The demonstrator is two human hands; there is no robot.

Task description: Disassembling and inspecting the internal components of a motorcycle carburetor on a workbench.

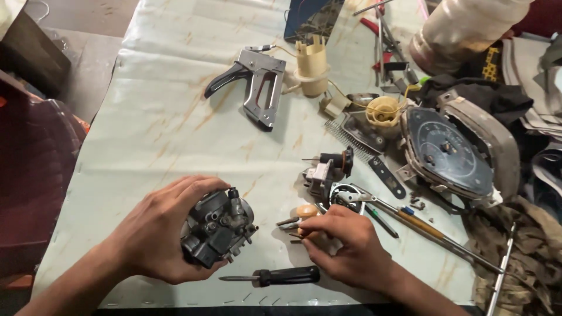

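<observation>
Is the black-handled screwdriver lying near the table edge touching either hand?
Apart. The head view shows the black-handled screwdriver lying on bare table cover between the left hand, which holds the carburetor, and the right hand, with a gap on each side.

My left hand (158, 234) covers the near side of the carburetor (218, 227), so I can't see its back face. My right hand (345, 243) hides most of the wooden-handled tool (307, 212); only the knob and metal tips show. At one o'clock, the plastic jug (462, 29) is cut off by the top edge. At four o'clock, the camouflage cloth (527, 257) runs out of frame. The speedometer (448, 153) markings are too small to read. Both my forearms leave the bottom edge.
</observation>
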